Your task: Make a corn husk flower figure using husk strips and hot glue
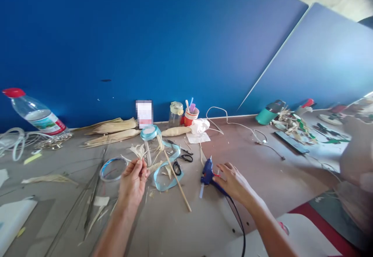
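Note:
My left hand is closed, pinching the base of a pale corn husk flower whose petals fan out above the fingertips. My right hand reaches over the table with thumb and fingers apart. Beside it lies a dark blue hot glue gun, its nozzle pointing away and a clear glue stick poking out of the back. The thumb is at the gun's red trigger; whether it touches I cannot tell. Between the hands are a wooden stick, a loop of light blue ribbon and black-handled scissors.
Dried corn husks lie at the back left, near a tilted water bottle. Thin wires cross the left side. A glass jar and a red paper cup stand by the blue partition. Another person's sleeve shows at right.

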Tool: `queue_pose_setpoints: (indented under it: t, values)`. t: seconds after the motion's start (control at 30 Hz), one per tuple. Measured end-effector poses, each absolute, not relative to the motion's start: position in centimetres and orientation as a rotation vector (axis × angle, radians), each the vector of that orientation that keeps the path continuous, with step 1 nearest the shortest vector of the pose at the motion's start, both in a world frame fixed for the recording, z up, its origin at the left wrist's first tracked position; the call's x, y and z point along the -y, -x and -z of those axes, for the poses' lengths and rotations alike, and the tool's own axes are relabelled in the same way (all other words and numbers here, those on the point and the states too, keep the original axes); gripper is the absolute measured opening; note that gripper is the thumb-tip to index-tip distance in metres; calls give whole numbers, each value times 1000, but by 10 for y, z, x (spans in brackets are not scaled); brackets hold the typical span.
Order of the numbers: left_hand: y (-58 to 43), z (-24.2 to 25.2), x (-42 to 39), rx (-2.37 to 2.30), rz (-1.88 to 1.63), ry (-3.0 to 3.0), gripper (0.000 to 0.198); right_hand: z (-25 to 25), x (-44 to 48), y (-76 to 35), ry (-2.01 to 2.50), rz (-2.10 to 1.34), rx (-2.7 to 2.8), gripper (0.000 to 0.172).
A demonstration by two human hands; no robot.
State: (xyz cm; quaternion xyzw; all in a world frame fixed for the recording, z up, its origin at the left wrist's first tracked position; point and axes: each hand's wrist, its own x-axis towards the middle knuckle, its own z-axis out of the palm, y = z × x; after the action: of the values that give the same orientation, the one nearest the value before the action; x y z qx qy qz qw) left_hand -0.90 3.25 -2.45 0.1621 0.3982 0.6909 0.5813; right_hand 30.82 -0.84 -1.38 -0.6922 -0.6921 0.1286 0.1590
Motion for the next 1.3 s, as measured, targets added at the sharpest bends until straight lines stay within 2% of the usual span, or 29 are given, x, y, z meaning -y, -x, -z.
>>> queue_pose_setpoints:
  t: [0.23, 0.47, 0.57, 0.67, 0.8, 0.97, 1.13, 1.3]
  values:
    - [10, 26, -30, -899, -1612, -323, 22, 56, 23, -313, 2024, -375, 2094, 41]
    - [11, 18, -26, -821, -1558, -240, 21, 56, 18, -314, 1830, -340, 1895, 30]
    - [12, 19, -26, -810, -1520, -228, 20, 39, 18, -315, 1676, -543, 1673, 31]
    - [12, 20, -26, -805, -1504, -232, 17, 16, 21, -310, 1427, -1001, 1459, 36]
    - [10, 20, -27, -804, -1507, -232, 16, -5, 20, -283, 1117, -1305, 1369, 49]
    - [10, 21, -27, -839, -1501, -251, 19, -4, 3, -228, 1039, -1652, 1505, 43]
    - [16, 23, -29, -869, -1515, -249, 19, 5, -16, -199, 900, -1703, 1529, 47]
    - [16, 17, -27, -782, -1553, -325, 16, 10, -25, -209, 1028, -1562, 1639, 33]
